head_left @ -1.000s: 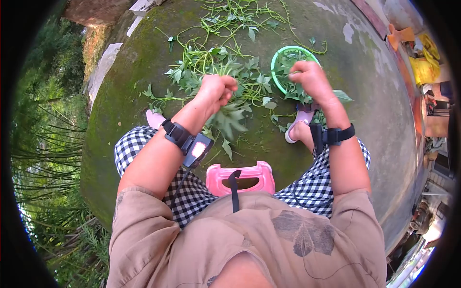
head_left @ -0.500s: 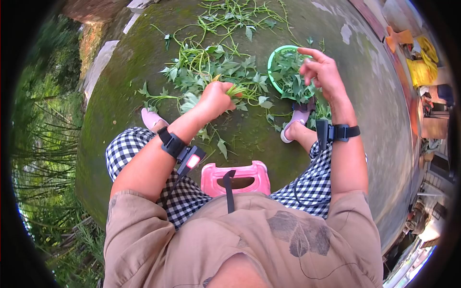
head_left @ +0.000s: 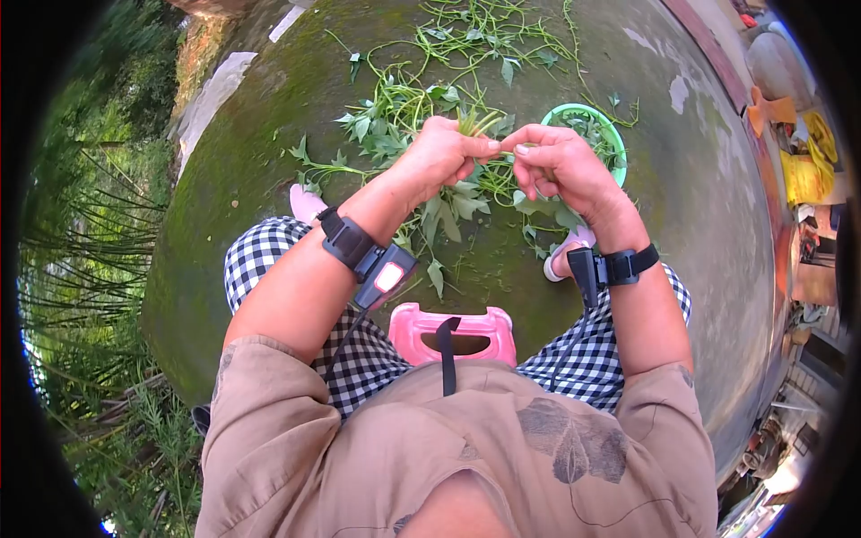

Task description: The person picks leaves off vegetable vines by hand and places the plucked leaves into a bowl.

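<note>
My left hand (head_left: 441, 157) is closed around a bunch of green leafy stems (head_left: 477, 123). Their cut ends poke up above the fist, and broad leaves hang below it. My right hand (head_left: 563, 170) meets it at the fingertips, thumb and forefinger pinched on a thin leaf stem; a leaf (head_left: 538, 206) shows beneath. Behind the hands, a heap of leafy vines (head_left: 381, 134) lies on the ground. A round basket with a light green rim (head_left: 619, 148) stands just past my right hand, with picked leaves inside, partly covered by the hand.
Long bare vines (head_left: 489, 36) trail across the mossy concrete (head_left: 269, 134) farther out. A pink plastic stool (head_left: 408, 336) is between my legs. Bushes (head_left: 90, 224) line the left side. Yellow bags (head_left: 807, 170) and household clutter stand along the right edge.
My right hand has come from above the basket, fingers apart, leftward to the bunch and pinched a stem. My left hand still grips the bunch, now raised slightly. The view has shifted a little.
</note>
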Action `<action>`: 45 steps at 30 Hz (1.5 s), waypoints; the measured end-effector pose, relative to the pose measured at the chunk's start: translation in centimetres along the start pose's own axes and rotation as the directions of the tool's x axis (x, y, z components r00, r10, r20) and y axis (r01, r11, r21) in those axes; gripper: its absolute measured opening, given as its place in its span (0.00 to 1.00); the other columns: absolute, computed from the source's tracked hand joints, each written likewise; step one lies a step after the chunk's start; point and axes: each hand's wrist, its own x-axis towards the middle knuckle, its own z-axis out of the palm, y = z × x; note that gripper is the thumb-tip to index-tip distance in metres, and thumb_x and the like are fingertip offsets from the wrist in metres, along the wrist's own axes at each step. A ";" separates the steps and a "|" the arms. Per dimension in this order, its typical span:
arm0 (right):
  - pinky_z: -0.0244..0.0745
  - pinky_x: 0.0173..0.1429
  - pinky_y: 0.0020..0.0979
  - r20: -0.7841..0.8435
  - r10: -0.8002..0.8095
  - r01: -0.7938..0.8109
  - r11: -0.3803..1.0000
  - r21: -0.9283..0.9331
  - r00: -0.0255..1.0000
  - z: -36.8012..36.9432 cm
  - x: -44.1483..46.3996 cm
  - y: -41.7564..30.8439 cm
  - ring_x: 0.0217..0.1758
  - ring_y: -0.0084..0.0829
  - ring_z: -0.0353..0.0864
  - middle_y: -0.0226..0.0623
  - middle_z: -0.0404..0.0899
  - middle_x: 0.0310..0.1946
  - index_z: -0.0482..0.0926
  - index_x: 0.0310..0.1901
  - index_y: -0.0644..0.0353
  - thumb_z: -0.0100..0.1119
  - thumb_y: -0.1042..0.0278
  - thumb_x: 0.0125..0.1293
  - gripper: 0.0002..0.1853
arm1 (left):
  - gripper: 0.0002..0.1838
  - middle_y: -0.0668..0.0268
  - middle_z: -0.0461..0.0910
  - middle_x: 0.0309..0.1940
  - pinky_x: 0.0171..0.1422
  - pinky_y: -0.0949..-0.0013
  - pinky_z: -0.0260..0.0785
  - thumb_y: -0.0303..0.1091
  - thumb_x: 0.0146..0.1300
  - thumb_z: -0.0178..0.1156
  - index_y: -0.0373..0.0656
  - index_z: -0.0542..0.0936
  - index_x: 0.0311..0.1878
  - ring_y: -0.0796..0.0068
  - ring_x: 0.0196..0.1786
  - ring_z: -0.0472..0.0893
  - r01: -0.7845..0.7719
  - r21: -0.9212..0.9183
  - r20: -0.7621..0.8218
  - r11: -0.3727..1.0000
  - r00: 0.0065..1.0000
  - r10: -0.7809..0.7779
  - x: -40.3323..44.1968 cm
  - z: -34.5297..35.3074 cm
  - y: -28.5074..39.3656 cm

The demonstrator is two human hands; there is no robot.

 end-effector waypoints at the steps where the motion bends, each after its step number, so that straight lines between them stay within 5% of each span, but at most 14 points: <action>1: 0.58 0.19 0.18 -0.007 -0.017 0.017 1.000 -0.013 1.000 0.1 0.2 0.0 0.18 0.19 0.75 0.29 0.78 0.21 0.78 0.49 0.64 0.52 0.69 0.68 0.12 | 0.08 0.72 0.73 0.16 0.15 0.80 0.52 0.34 0.63 0.66 0.39 0.82 0.35 0.87 0.13 0.65 0.002 -0.012 0.008 1.000 1.000 -0.002 0.2 -0.1 -0.3; 12: 0.66 0.26 0.20 -0.054 -0.079 0.071 0.987 -0.144 0.995 0.4 1.5 -0.3 0.22 0.17 0.75 0.27 0.77 0.22 0.81 0.45 0.63 0.52 0.68 0.69 0.11 | 0.09 0.66 0.75 0.16 0.16 0.76 0.49 0.31 0.60 0.63 0.34 0.81 0.31 0.82 0.12 0.66 0.076 -0.098 0.221 0.992 0.974 -0.053 -1.0 -1.0 0.2; 19: 0.68 0.32 0.19 -0.452 -0.362 0.300 0.931 -0.206 0.815 -1.5 2.1 -0.9 0.28 0.16 0.75 0.24 0.78 0.27 0.83 0.47 0.60 0.51 0.68 0.69 0.12 | 0.08 0.61 0.74 0.17 0.18 0.75 0.54 0.30 0.55 0.61 0.32 0.79 0.29 0.80 0.13 0.66 0.055 -0.140 0.182 0.989 0.983 -0.029 -0.3 -2.4 -0.8; 23: 0.65 0.27 0.20 -0.217 -0.368 0.278 0.892 -0.356 0.904 -2.0 1.2 -1.5 0.22 0.16 0.72 0.23 0.76 0.25 0.83 0.47 0.61 0.54 0.69 0.67 0.12 | 0.07 0.59 0.75 0.20 0.19 0.76 0.55 0.29 0.54 0.61 0.33 0.79 0.29 0.80 0.14 0.66 0.036 -0.126 0.155 0.991 0.988 -0.016 -0.5 -2.9 -1.0; 26: 0.67 0.27 0.23 -0.015 -0.194 0.161 0.851 -0.499 0.981 -0.8 1.2 -0.5 0.21 0.17 0.69 0.27 0.76 0.22 0.84 0.44 0.64 0.57 0.69 0.65 0.11 | 0.06 0.60 0.76 0.24 0.18 0.76 0.55 0.28 0.52 0.61 0.33 0.79 0.30 0.81 0.14 0.66 0.038 -0.097 0.149 0.995 0.989 -0.023 -0.5 -3.0 -1.1; 27: 0.69 0.30 0.25 -0.008 -0.080 0.063 0.840 -0.540 0.997 -0.3 0.9 -1.0 0.23 0.19 0.71 0.27 0.77 0.23 0.83 0.45 0.63 0.59 0.68 0.62 0.12 | 0.06 0.60 0.76 0.24 0.18 0.77 0.55 0.27 0.52 0.61 0.33 0.79 0.30 0.81 0.14 0.66 0.037 -0.098 0.158 0.994 0.987 -0.021 -0.5 -3.0 -1.2; 30: 0.71 0.34 0.28 -0.012 -0.190 0.132 0.727 -0.673 0.982 -0.5 1.3 -0.5 0.27 0.23 0.74 0.29 0.78 0.24 0.83 0.45 0.62 0.60 0.69 0.60 0.12 | 0.06 0.62 0.77 0.25 0.18 0.77 0.54 0.26 0.51 0.60 0.33 0.79 0.30 0.81 0.14 0.66 0.037 -0.104 0.185 0.994 0.983 -0.017 -0.7 -3.2 -1.3; 34: 0.73 0.38 0.33 0.043 -0.098 0.102 0.759 -0.644 0.994 -0.3 1.3 -0.3 0.30 0.29 0.78 0.38 0.81 0.25 0.84 0.41 0.59 0.63 0.67 0.58 0.11 | 0.06 0.66 0.76 0.22 0.17 0.78 0.53 0.25 0.50 0.60 0.33 0.80 0.31 0.83 0.14 0.66 0.064 -0.053 0.241 0.997 0.969 -0.049 -1.4 -2.7 -0.6; 37: 0.75 0.40 0.37 0.107 -0.264 0.240 0.547 -0.802 0.959 -0.9 2.0 0.7 0.33 0.36 0.83 0.40 0.83 0.28 0.86 0.38 0.56 0.63 0.65 0.56 0.09 | 0.07 0.68 0.75 0.20 0.16 0.78 0.52 0.24 0.50 0.60 0.32 0.81 0.33 0.84 0.13 0.66 0.050 0.027 0.231 0.998 0.971 -0.055 -1.4 -2.3 -1.1; 40: 0.77 0.41 0.41 0.136 -0.238 0.185 0.193 -0.964 0.962 0.5 1.9 0.8 0.35 0.44 0.83 0.41 0.84 0.31 0.86 0.35 0.53 0.61 0.64 0.53 0.08 | 0.07 0.69 0.75 0.19 0.16 0.78 0.52 0.26 0.53 0.63 0.33 0.82 0.34 0.86 0.13 0.66 0.047 0.024 0.176 0.999 0.983 -0.050 -1.0 -1.7 -1.8; 45: 0.78 0.42 0.46 0.164 -0.212 0.196 0.137 -0.971 0.963 3.4 1.4 0.8 0.39 0.49 0.84 0.48 0.83 0.29 0.85 0.32 0.56 0.58 0.67 0.51 0.09 | 0.04 0.71 0.75 0.19 0.16 0.78 0.50 0.29 0.57 0.65 0.38 0.82 0.31 0.87 0.14 0.65 0.049 0.133 0.179 0.990 0.981 -0.072 -0.4 -1.5 -2.6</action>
